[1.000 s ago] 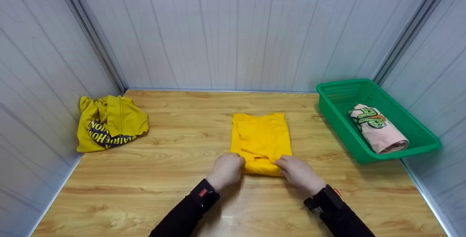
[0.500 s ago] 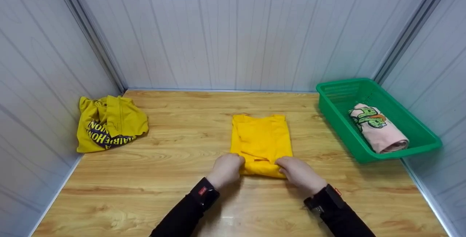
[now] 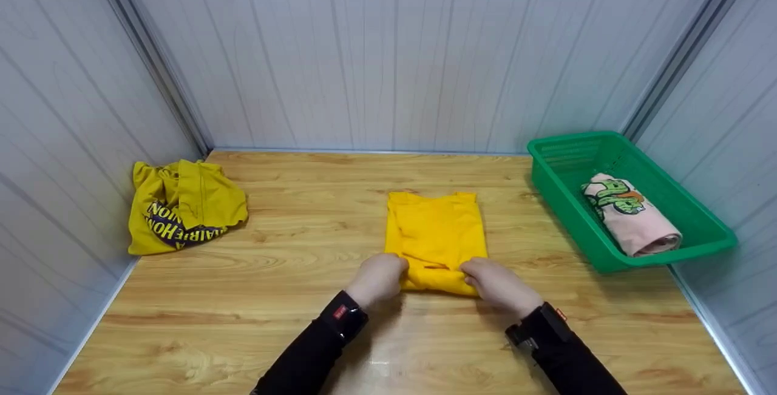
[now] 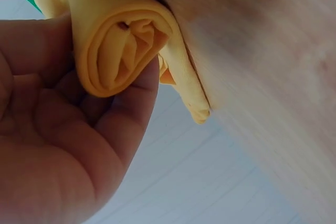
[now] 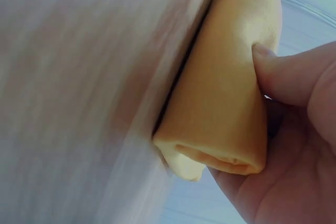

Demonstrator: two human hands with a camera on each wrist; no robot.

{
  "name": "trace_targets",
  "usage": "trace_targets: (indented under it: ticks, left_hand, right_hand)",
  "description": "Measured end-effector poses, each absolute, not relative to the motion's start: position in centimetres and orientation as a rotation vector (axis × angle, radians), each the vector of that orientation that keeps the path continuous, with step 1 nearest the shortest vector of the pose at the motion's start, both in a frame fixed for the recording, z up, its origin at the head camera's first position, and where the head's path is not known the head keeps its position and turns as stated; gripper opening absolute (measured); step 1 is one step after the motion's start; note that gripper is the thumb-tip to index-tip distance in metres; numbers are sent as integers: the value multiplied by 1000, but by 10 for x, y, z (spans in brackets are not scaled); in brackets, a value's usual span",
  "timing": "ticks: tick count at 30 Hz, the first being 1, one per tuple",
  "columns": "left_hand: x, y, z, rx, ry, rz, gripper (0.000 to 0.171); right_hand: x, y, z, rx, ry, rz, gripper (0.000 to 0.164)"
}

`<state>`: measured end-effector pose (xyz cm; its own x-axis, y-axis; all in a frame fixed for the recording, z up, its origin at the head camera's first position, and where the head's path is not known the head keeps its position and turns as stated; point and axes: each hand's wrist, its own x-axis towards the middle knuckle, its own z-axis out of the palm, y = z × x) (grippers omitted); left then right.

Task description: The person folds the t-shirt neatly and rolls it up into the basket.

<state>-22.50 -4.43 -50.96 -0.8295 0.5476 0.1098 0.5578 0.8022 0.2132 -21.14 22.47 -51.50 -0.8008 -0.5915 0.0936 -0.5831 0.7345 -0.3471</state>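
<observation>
A yellow garment (image 3: 434, 225), folded into a narrow rectangle, lies on the wooden table with its near edge turned into a thick roll. My left hand (image 3: 377, 278) grips the left end of that roll. In the left wrist view the roll's end (image 4: 123, 51) shows its spiral layers, with curled fingers (image 4: 128, 114) behind it. My right hand (image 3: 501, 283) holds the right end. There the thumb (image 5: 283, 74) presses on the roll (image 5: 220, 87) while the other fingers pass behind it, partly hidden. The far part of the garment lies flat.
A green plastic basket (image 3: 564, 225) stands at the right by the wall, with a rolled pink garment (image 3: 643, 228) inside. At the left wall lies a crumpled mustard-yellow garment (image 3: 212, 195) with dark printed lettering. Pale panels (image 3: 364, 55) enclose the wooden table (image 3: 291, 316) on three sides.
Over the last second the roll has become slightly thicker and covers a bit more of the folded layers. Both hands stay at its ends, having shifted only slightly.
</observation>
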Motion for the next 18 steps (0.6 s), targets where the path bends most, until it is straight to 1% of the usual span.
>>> trace_targets:
  ticks: [18]
  left_hand:
    - [-234,-42,-506,-859,-3014,-520,21]
  right_hand:
    - [-217,223,-514,-920,2915,-561,16]
